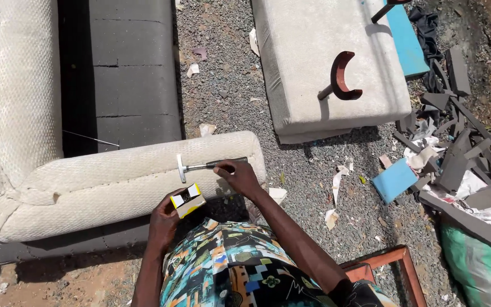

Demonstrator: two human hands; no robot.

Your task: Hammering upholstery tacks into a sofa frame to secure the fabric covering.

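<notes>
Our right hand [238, 173] wraps its fingers round the dark grip of a slim metal hammer [200, 166] lying across the cream sofa arm [115, 176]. Our left hand [165, 219] cups a small yellow-and-white box [187, 200], open on top; what's inside we can't make out.

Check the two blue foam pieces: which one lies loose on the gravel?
The small blue piece beside the grey scrap pile; the long blue one runs along the cushion.

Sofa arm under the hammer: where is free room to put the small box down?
Bare arm top left of the hammer. Gravel between sofa and grey cushion is open. Crowded right: foam scraps.
</notes>
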